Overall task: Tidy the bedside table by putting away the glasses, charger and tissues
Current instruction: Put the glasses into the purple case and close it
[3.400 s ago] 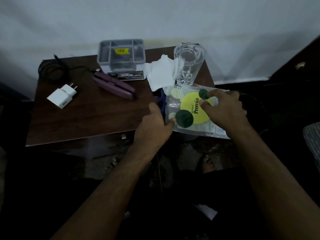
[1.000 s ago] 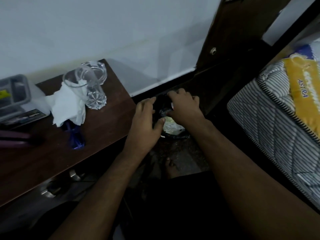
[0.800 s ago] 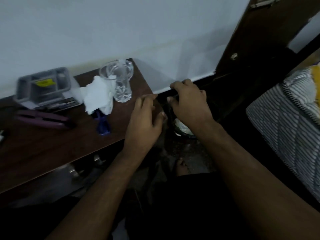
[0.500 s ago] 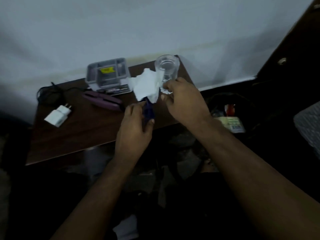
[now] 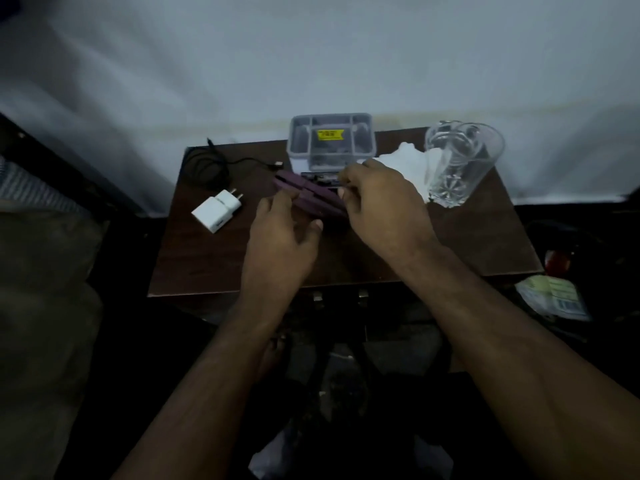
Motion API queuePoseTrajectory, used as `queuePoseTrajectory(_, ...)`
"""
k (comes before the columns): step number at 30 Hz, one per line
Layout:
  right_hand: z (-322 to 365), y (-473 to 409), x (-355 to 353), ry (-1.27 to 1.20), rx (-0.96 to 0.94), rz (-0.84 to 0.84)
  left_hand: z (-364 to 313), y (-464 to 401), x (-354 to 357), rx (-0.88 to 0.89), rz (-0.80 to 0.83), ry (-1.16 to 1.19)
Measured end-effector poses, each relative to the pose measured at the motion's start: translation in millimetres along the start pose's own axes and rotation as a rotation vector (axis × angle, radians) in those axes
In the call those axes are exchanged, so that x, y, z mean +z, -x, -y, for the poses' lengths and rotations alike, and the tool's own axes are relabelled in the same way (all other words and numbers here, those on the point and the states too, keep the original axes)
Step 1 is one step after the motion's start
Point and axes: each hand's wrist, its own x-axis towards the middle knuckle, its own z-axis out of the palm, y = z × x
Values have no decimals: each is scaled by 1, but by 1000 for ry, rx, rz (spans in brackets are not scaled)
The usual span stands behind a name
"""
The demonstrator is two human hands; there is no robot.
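Note:
A purple glasses case lies at an angle in the middle of the brown bedside table. My left hand grips its near left side. My right hand curls over its right end, so that end is hidden. A white charger plug lies at the left, with its black cable coiled behind it. Crumpled white tissues sit at the back right against two clear drinking glasses. The blue item seen earlier under the tissues is out of sight.
A grey compartment organiser stands at the back centre, just behind the case. A tissue packet lies on the dark floor to the right of the table. A white wall runs behind, and a striped mattress edge is at the left.
The view swung from the floor at the right back to the table. Both hands left the tissues and the blue item and moved left onto the purple case.

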Motion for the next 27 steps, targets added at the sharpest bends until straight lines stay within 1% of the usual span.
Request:
queuePoseTrajectory(3,11,-10,13,-19,-17,-29,10,-7,-9,-57,-22,24)
queuePoseTrajectory(7,16,-17,32,9,-36,13,18,-12,-16,-108,-24,15)
queuePoseTrajectory(12,10,-18,40,38,-20,42,16,-13,-12,-125,26,7)
queuePoseTrajectory(14,6,-18,41,50,-7,103,15,-12,-10,-147,52,4)
queuePoseTrajectory(17,3,-13,42,59,26,265,17,-11,-7,-179,68,12)
queuePoseTrajectory(19,3,-10,42,41,31,322,20,-10,-6,-212,82,26)
queuePoseTrajectory(23,2,-8,43,4,15,340,25,-9,-5,-264,117,27)
queuePoseTrajectory(27,1,-8,42,-52,-27,291,25,-10,1,-297,149,74)
